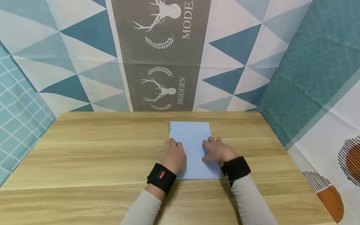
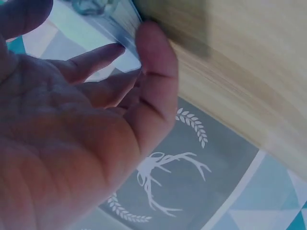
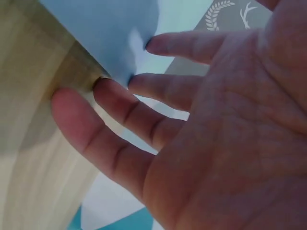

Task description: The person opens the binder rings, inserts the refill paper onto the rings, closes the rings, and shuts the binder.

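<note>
A spiral-bound notebook (image 1: 192,139) with a pale bluish page facing up lies on the wooden table, its binding along the left edge. The left hand (image 1: 173,156) is at that bound edge, fingers loosely bent. In the left wrist view, fingertips of the left hand (image 2: 91,120) reach the notebook's edge (image 2: 125,36), and its thumb is apart from them. At the opposite edge is the right hand (image 1: 215,150), fingers spread. The right wrist view shows two fingertips of the right hand (image 3: 201,115) at the page (image 3: 103,28) and others at the table beside it.
The wooden table (image 1: 86,161) extends around the notebook. Behind it hangs a patterned cloth (image 1: 161,65) with triangles, deer heads and lettering. More cloth borders the left and right sides. Both wrists wear black bands (image 1: 161,178).
</note>
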### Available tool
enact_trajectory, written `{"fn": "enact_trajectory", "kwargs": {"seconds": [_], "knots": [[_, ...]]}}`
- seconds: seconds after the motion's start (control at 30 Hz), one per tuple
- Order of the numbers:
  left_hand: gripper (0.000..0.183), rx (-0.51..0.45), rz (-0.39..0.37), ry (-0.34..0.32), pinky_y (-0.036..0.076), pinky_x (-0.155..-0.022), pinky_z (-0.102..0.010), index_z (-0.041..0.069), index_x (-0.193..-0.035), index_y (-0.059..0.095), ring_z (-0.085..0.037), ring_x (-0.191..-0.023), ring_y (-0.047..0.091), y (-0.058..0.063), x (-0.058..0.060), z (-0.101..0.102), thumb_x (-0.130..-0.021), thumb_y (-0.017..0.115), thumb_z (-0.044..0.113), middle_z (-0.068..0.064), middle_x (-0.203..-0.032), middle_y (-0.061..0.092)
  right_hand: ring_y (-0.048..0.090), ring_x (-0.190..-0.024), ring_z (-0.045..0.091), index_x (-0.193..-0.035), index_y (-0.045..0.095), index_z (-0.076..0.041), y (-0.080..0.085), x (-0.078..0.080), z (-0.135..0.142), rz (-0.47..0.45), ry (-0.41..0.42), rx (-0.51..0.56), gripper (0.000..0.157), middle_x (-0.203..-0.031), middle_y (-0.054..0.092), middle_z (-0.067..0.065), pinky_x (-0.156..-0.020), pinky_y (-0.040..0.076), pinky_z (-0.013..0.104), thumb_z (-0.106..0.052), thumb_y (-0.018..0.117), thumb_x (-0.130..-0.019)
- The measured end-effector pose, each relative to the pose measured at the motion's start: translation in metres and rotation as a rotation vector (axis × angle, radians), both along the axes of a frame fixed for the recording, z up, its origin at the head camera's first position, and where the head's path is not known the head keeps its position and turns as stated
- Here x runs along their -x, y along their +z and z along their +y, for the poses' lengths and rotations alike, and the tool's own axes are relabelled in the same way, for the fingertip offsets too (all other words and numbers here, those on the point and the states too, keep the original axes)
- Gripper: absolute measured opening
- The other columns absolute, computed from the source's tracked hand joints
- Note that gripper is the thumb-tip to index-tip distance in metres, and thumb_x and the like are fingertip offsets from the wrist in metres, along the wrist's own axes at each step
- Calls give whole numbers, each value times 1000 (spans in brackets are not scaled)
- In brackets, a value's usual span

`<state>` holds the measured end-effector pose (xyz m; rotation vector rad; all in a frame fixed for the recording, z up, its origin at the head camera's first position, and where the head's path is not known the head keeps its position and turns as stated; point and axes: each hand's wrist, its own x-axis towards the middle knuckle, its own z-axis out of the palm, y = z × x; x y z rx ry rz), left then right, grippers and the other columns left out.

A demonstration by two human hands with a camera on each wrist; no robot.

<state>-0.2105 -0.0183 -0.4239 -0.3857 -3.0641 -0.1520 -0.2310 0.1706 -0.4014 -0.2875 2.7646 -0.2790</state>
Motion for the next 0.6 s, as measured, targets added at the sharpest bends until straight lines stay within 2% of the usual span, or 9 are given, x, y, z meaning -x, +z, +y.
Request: {"fn": "enact_trajectory", "kwargs": {"seconds": [0.13, 0.37, 0.5, 0.6], "knots": [[52, 41, -12, 15, 58, -74, -43, -4, -133, 56, -34, -114, 53, -1, -3, -2, -101, 61, 37, -25, -141, 54, 34, -141, 47, -151, 44, -2, 0, -2, -5, -13, 15, -39, 73, -159, 35, 26, -110, 42, 63, -31, 75, -91], [53, -16, -58, -1, 57, -78, -46, -1, -130, 55, -33, -109, 53, 3, 1, -10, -98, 65, 40, -20, -130, 56, 41, -136, 46, -146, 49, -1, 1, -2, -8, 20, 33, -67, 69, -154, 41, 26, -105, 47, 60, -32, 75, -91], [52, -107, -96, -35, 54, -90, -55, 1, -135, 51, -39, -122, 52, 8, 7, -20, -102, 59, 40, -22, -136, 54, 41, -140, 50, -150, 45, -1, 8, -2, -3, 108, 24, 22, 66, -155, 41, 29, -108, 44, 61, -34, 67, -97], [56, -197, -67, -57, 46, -103, -64, 4, -147, 45, -44, -138, 45, 25, 8, -31, -106, 52, 41, -24, -150, 47, 38, -146, 49, -156, 36, -2, 23, -8, 1, 251, -2, 133, 69, -160, 34, 30, -112, 40, 63, -41, 57, -103]]}}
